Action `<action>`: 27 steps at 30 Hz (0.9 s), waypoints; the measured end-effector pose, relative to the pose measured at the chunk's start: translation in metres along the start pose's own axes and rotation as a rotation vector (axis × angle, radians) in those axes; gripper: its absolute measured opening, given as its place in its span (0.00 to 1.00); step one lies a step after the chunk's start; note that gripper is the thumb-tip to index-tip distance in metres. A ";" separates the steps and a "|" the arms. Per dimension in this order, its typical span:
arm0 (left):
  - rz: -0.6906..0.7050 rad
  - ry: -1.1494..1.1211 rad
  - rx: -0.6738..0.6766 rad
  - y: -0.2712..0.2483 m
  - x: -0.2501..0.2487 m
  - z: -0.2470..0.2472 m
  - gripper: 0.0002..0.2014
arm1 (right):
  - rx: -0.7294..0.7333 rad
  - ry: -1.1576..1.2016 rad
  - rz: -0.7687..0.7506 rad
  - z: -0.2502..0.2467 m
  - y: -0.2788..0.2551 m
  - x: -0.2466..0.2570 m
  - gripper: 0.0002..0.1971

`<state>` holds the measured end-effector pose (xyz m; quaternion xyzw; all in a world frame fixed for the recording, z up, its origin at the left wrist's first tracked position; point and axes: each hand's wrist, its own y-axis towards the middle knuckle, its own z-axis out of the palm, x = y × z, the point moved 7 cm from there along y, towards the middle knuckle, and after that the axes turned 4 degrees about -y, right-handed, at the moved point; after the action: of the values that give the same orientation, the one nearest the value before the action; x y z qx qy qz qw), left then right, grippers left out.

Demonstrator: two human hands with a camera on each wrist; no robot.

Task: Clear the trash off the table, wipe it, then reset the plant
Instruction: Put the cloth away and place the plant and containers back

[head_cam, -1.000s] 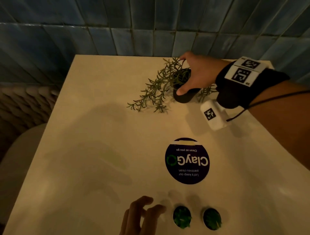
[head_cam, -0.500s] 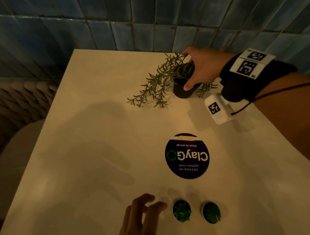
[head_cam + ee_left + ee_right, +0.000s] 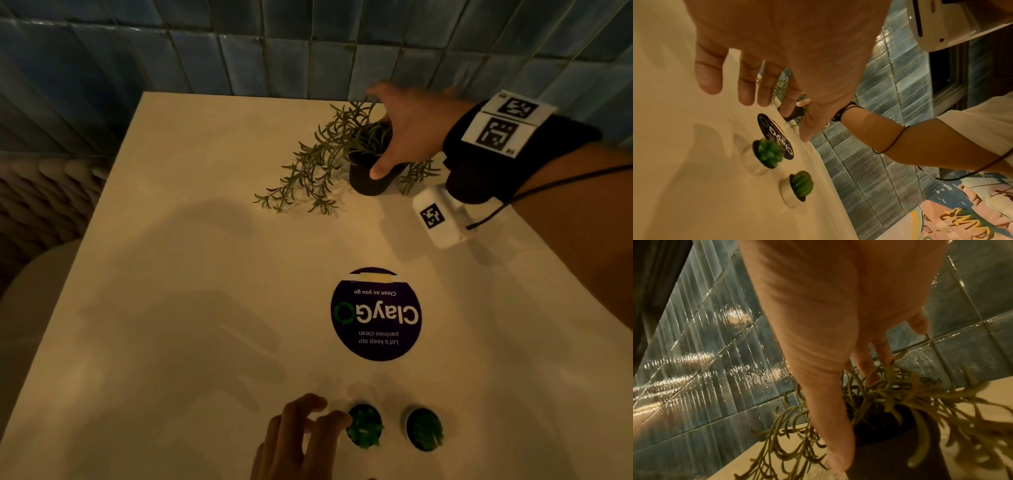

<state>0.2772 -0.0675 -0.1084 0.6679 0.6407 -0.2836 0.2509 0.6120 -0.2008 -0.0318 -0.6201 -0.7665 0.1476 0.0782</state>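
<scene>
Up near the table's (image 3: 178, 240) far edge, right hand (image 3: 407, 130) grips the plant (image 3: 368, 178); left hand (image 3: 298, 442) spread.

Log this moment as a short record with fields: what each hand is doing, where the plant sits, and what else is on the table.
right hand: over the black potted plant, thumb on the pot's near side, fingers behind the rim
left hand: relaxed, holds nothing, fingertips beside the nearer mini cactus pot
plant position: far right part of the table, near the blue tiled wall, upright, fronds trailing left
other items: round ClayGo sticker; second mini cactus pot
trash: none visible
</scene>
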 end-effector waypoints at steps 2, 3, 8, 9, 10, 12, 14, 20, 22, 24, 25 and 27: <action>-0.012 0.008 0.046 -0.001 0.001 0.002 0.12 | 0.001 -0.014 -0.002 0.001 0.000 0.001 0.58; -0.015 0.011 0.082 0.000 0.001 0.001 0.14 | 0.002 -0.015 -0.004 0.001 0.000 0.001 0.58; -0.011 0.032 0.228 0.002 -0.003 -0.009 0.33 | -0.192 0.056 -0.035 -0.015 -0.042 -0.001 0.61; -0.027 0.045 0.260 0.003 -0.005 -0.011 0.35 | -0.275 0.119 -0.062 -0.021 -0.062 0.001 0.58; -0.047 0.060 0.291 0.001 -0.003 -0.009 0.36 | -0.327 0.196 -0.078 -0.024 -0.085 0.004 0.54; -0.093 0.109 0.352 0.000 -0.004 -0.003 0.36 | -0.276 0.322 -0.058 -0.007 -0.132 0.008 0.42; -0.113 0.144 0.385 0.002 -0.009 0.002 0.36 | -0.099 0.364 -0.072 0.033 -0.178 0.020 0.32; -0.081 0.183 0.373 0.010 -0.024 0.011 0.34 | 0.222 0.454 -0.061 0.132 -0.266 0.036 0.27; -0.079 0.188 0.400 0.012 -0.026 0.013 0.32 | 0.230 0.468 -0.032 0.147 -0.279 0.039 0.28; -0.072 0.206 0.416 0.012 -0.027 0.016 0.30 | 0.220 0.474 -0.019 0.157 -0.286 0.040 0.28; -0.076 0.209 0.415 0.014 -0.028 0.017 0.29 | 0.226 0.480 -0.010 0.161 -0.288 0.041 0.29; -0.081 0.218 0.446 0.014 -0.027 0.021 0.27 | 0.254 0.501 0.008 0.171 -0.291 0.042 0.29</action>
<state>0.2895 -0.1020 -0.1050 0.7071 0.6118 -0.3541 0.0151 0.2814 -0.2360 -0.1018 -0.6256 -0.6961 0.0849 0.3418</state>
